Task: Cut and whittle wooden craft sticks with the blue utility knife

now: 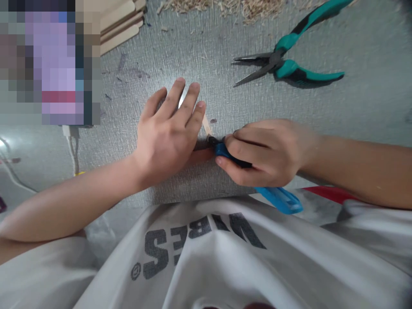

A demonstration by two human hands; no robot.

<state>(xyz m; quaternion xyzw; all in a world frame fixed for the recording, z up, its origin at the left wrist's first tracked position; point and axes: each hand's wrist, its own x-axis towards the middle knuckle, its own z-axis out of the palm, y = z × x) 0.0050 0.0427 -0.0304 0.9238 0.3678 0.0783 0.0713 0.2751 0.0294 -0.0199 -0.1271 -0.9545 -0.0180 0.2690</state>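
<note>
My left hand [169, 128] lies palm down on the grey table, its fingers stretched out and slightly apart. Just beyond its little finger a short piece of a thin, pale wooden stick [206, 125] shows; any more of it is hidden under the hand. My right hand [264, 150] is closed around the handle of a blue utility knife [286, 202], whose lighter blue end sticks out below the palm. The knife's dark front end meets the stick close to my left fingers. Whether the edge cuts into the wood, I cannot tell.
Green-handled needle-nose pliers [275, 60] lie with jaws apart at the upper right. Wood shavings [257, 8] are scattered along the far side. Several flat wooden sticks [120, 30] are stacked at the upper left. A white cable [73, 148] leads from a blurred-out object.
</note>
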